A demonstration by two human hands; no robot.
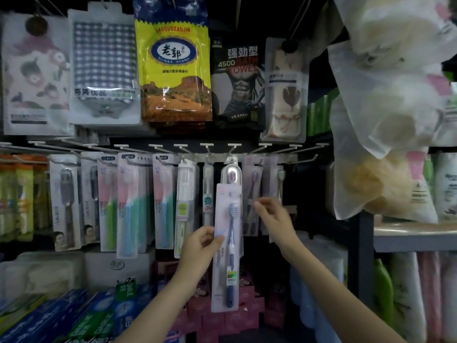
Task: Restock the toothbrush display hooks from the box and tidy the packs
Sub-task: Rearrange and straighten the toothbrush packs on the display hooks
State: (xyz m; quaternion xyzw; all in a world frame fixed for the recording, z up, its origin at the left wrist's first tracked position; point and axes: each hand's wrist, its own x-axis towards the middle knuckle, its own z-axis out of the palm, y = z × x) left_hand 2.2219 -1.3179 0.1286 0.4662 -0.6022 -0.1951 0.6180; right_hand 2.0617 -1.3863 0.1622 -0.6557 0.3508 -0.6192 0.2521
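Left hand [197,246] pinches the toothbrush pack [227,248]; right hand [272,216], fingers seemingly loose, holds nothing.

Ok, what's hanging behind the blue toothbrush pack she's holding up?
Behind the blue toothbrush pack, held by the left hand, a clear-capsule toothbrush pack hangs on its hook; only its top shows. Its lower part is covered, as is whatever hangs behind it.

glossy clear plastic toothbrush pack [227,246]; thin white metal hooks [207,145]; shiny plastic towel bags [173,63].
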